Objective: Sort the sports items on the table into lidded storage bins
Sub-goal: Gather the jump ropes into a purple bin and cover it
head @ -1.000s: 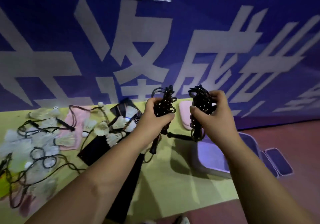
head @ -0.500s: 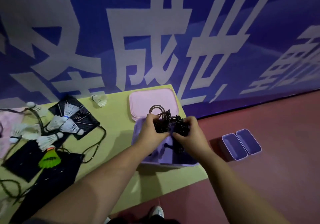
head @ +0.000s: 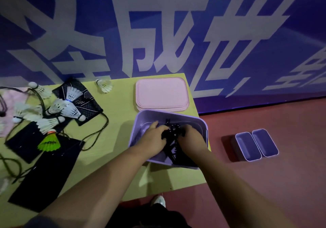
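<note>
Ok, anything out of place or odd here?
Yes: two small purple bins sit on the red floor, right of the table, away from the sorting. Black cords lie tangled among the shuttlecocks at the table's left.

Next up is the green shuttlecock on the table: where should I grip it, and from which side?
Probably pinch the green shuttlecock at the narrow neck just below its cork, coming from above. It lies on its side on a black pouch, with the cork pointing away from you and the flared skirt toward you. The skirt looks easy to crush.

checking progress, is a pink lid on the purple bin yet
No, the pink lids lie stacked on the table behind the open purple bin.
</note>
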A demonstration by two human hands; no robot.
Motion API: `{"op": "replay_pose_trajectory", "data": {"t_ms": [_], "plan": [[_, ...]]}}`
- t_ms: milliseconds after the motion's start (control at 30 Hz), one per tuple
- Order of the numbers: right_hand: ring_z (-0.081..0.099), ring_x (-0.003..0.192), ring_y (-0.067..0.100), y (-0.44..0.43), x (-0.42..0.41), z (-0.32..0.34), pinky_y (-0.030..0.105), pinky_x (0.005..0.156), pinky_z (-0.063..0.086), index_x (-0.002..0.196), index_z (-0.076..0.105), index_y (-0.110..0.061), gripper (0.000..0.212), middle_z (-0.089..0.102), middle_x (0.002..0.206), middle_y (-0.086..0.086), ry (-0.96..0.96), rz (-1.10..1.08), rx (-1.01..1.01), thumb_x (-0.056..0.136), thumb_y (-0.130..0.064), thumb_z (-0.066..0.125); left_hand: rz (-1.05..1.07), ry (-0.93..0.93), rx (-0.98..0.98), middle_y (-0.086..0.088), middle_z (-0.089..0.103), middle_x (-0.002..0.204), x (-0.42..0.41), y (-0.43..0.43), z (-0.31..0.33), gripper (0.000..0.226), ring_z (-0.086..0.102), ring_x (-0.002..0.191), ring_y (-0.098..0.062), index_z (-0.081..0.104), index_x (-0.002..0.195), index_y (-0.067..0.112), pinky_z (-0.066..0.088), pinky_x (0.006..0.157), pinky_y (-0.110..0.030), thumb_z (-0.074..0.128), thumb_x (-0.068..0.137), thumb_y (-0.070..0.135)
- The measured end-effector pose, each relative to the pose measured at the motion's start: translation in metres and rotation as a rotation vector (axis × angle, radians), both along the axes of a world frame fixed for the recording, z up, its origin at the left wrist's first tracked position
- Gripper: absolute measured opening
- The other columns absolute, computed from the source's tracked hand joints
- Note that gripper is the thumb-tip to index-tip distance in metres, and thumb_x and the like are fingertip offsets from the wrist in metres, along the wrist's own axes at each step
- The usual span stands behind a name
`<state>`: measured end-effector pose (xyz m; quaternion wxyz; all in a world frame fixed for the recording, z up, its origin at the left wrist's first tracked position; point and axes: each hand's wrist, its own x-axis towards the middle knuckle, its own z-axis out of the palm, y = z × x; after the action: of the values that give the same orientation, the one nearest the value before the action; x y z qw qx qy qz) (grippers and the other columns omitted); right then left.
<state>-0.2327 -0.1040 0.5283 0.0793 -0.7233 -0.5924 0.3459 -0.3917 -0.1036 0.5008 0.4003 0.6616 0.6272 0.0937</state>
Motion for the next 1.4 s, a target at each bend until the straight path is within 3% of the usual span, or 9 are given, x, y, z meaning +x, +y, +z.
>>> {"op": "replay_pose_trajectory", "data": {"t_ms": [200, 367, 500, 633, 867, 1000, 1133, 1233, 1400], "plan": [[0.054, 0.072, 0.003, 0.000, -0.053, 0.070, 0.022, 0.067, 0.042, 0.102, 0.062, -0.019, 0.019, 0.061, 0.084, -0.011, 0.503, -0.030, 0.208, 0.089, -0.006, 0.058, 0.329, -0.249, 0.300, -0.002, 0.057, 0.119, -0.058, -0.006, 0.068, 0.034, 0.054, 0.111, -0.015, 0.064, 0.112, 0.017, 0.036, 0.091, -0.017, 0.050, 0.088, -0.003], [0.062, 0.088, 0.011, 0.003, -0.148, 0.102, 0.034, 0.084, 0.050, 0.096, 0.067, -0.022, 0.018, 0.069, 0.099, -0.007, 0.824, 0.099, 0.107, 0.088, -0.007, 0.063, 0.652, -0.414, 0.314, 0.004, 0.064, 0.103, -0.144, -0.035, 0.118, 0.026, 0.057, 0.090, -0.007, 0.064, 0.106, 0.023, 0.041, 0.069, -0.007, 0.049, 0.095, 0.005], [0.062, 0.079, 0.008, -0.006, -0.239, 0.123, 0.024, 0.072, 0.050, 0.094, 0.067, -0.018, 0.017, 0.068, 0.088, -0.006, 0.911, 0.234, 0.086, 0.088, -0.003, 0.062, 0.804, -0.467, 0.320, 0.010, 0.065, 0.100, -0.224, -0.067, 0.136, 0.021, 0.059, 0.096, -0.008, 0.064, 0.102, 0.024, 0.046, 0.080, -0.021, 0.052, 0.096, 0.009], [0.062, 0.082, 0.013, -0.017, -0.317, 0.128, 0.030, 0.073, 0.049, 0.094, 0.067, -0.020, 0.013, 0.068, 0.090, -0.003, 0.881, 0.351, 0.051, 0.088, -0.010, 0.062, 0.909, -0.485, 0.313, 0.005, 0.066, 0.096, -0.299, -0.092, 0.134, 0.027, 0.063, 0.093, -0.016, 0.065, 0.090, 0.026, 0.050, 0.084, -0.030, 0.051, 0.093, 0.003], [0.059, 0.078, 0.015, -0.032, -0.458, 0.106, 0.033, 0.073, 0.046, 0.095, 0.068, -0.020, 0.013, 0.066, 0.086, 0.000, 0.847, 0.350, 0.003, 0.090, -0.011, 0.060, 0.915, -0.518, 0.214, -0.004, 0.064, 0.095, -0.430, -0.121, 0.114, 0.025, 0.061, 0.080, -0.015, 0.063, 0.098, 0.011, 0.045, 0.062, -0.008, 0.043, 0.096, -0.004], [0.054, 0.071, 0.021, -0.041, -0.544, 0.080, 0.033, 0.067, 0.042, 0.095, 0.067, -0.019, 0.009, 0.061, 0.079, -0.001, 0.795, 0.323, -0.041, 0.094, -0.015, 0.059, 0.847, -0.472, 0.140, -0.002, 0.068, 0.100, -0.523, -0.129, 0.095, 0.027, 0.065, 0.086, -0.016, 0.065, 0.095, 0.019, 0.045, 0.065, -0.014, 0.045, 0.096, 0.001], [0.062, 0.087, 0.014, -0.040, -0.609, 0.065, 0.020, 0.072, 0.044, 0.099, 0.067, -0.015, 0.010, 0.064, 0.090, -0.006, 0.727, 0.311, -0.023, 0.096, -0.015, 0.057, 0.859, -0.409, 0.117, 0.005, 0.070, 0.098, -0.599, -0.120, 0.075, 0.029, 0.067, 0.086, -0.014, 0.065, 0.091, 0.027, 0.050, 0.069, -0.027, 0.046, 0.094, 0.005], [0.058, 0.080, 0.013, -0.031, -0.634, 0.068, 0.011, 0.061, 0.044, 0.100, 0.066, -0.011, 0.011, 0.062, 0.092, -0.002, 0.724, 0.270, -0.025, 0.095, -0.008, 0.056, 0.812, -0.405, 0.106, 0.004, 0.068, 0.102, -0.631, -0.096, 0.070, 0.027, 0.066, 0.094, -0.014, 0.064, 0.093, 0.025, 0.049, 0.078, -0.028, 0.046, 0.094, 0.005], [0.056, 0.071, 0.018, 0.010, -0.659, 0.062, 0.024, 0.060, 0.043, 0.093, 0.066, -0.019, 0.018, 0.067, 0.092, -0.001, 0.579, 0.212, 0.029, 0.093, -0.006, 0.054, 0.788, -0.135, 0.149, 0.003, 0.064, 0.108, -0.671, -0.037, 0.058, 0.023, 0.060, 0.097, -0.019, 0.063, 0.108, 0.024, 0.046, 0.075, -0.028, 0.048, 0.094, 0.012]]}}
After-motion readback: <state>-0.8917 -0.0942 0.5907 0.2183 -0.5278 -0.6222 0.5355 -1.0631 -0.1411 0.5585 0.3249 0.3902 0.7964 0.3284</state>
